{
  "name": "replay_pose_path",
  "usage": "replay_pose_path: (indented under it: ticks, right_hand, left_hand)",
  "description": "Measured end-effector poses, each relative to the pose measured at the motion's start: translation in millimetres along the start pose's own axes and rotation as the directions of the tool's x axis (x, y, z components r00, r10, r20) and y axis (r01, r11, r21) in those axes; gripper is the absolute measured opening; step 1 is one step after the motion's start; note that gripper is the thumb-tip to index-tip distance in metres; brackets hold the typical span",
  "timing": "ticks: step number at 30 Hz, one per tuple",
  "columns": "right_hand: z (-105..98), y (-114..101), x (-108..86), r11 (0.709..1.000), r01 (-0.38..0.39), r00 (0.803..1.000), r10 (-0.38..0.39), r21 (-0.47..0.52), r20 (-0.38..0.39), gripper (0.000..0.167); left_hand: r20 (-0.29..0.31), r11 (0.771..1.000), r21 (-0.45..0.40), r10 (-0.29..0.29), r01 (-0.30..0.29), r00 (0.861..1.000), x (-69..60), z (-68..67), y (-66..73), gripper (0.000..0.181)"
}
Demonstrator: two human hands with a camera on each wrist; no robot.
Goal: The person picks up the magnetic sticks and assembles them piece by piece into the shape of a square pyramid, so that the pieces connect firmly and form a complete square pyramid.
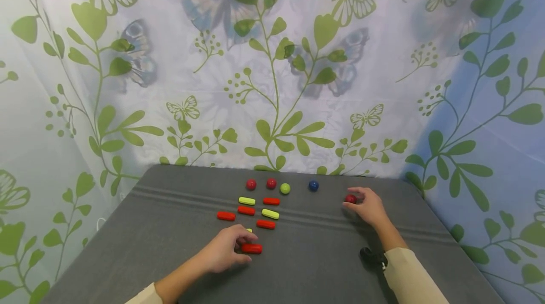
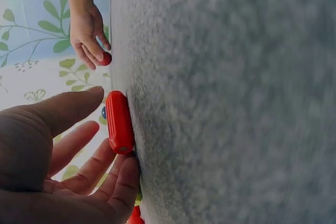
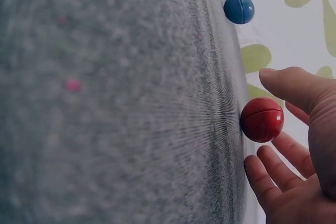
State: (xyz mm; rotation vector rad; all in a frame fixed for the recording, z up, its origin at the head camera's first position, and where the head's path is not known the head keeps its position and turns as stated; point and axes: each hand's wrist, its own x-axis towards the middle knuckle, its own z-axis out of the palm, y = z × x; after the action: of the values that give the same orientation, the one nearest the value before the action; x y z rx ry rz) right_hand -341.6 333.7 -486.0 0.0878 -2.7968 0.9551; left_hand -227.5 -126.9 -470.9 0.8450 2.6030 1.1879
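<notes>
My left hand (image 1: 227, 248) is beside a red ribbed cylinder (image 1: 251, 248) lying on the grey table. In the left wrist view, the thumb stands apart from this red cylinder (image 2: 119, 123) while the fingertips come close beneath it; whether they touch it cannot be told. Farther right, my right hand (image 1: 367, 207) reaches around a red ball (image 1: 350, 199). Seen from the right wrist, the red ball (image 3: 262, 119) sits between the spread thumb and fingers, with a gap to the thumb. A yellow cylinder (image 1: 249, 230) is mostly hidden behind my left hand.
Several red and yellow cylinders, such as a yellow one (image 1: 270, 214) and a red one (image 1: 226, 216), lie mid-table. Behind them stand two red balls (image 1: 251, 184), a green ball (image 1: 285, 188) and a blue ball (image 1: 313, 185). A patterned curtain (image 1: 272, 81) borders the table's back.
</notes>
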Motion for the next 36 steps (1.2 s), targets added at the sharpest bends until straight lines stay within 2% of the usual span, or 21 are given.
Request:
replay_pose_path:
  ticks: [7, 14, 19, 30, 36]
  right_hand:
    - [-1.4, 1.4, 2.2, 0.999, -0.036, 0.999, 0.036, 0.032, 0.004, 0.048]
    - [-2.1, 4.4, 3.4, 0.997, -0.045, 0.999, 0.045, 0.069, 0.007, 0.04]
    - [-0.8, 8.7, 4.3, 0.995, -0.054, 0.999, 0.053, 0.085, 0.006, 0.037]
    - [-1.6, 7.7, 1.9, 0.994, -0.074, 0.997, 0.073, 0.085, 0.011, 0.04]
    - [-2.5, 5.5, 0.6, 0.994, -0.075, 0.997, 0.073, 0.08, 0.027, 0.042]
  left_hand:
    - [0.041, 0.999, -0.027, -0.04, 0.041, 0.998, 9.0, -3.9, -8.5, 0.033]
    - [0.071, 0.999, 0.013, -0.038, 0.037, 0.997, 15.5, -7.5, -8.8, 0.03]
    - [0.081, 0.998, 0.002, -0.061, 0.061, 0.995, 17.5, -6.5, -8.3, 0.028]
    - [0.087, 0.996, 0.016, -0.09, 0.089, 0.992, 19.0, -6.2, -7.8, 0.026]
    - [0.091, 0.996, 0.045, -0.082, 0.079, 0.992, 19.3, -5.3, -7.9, 0.025]
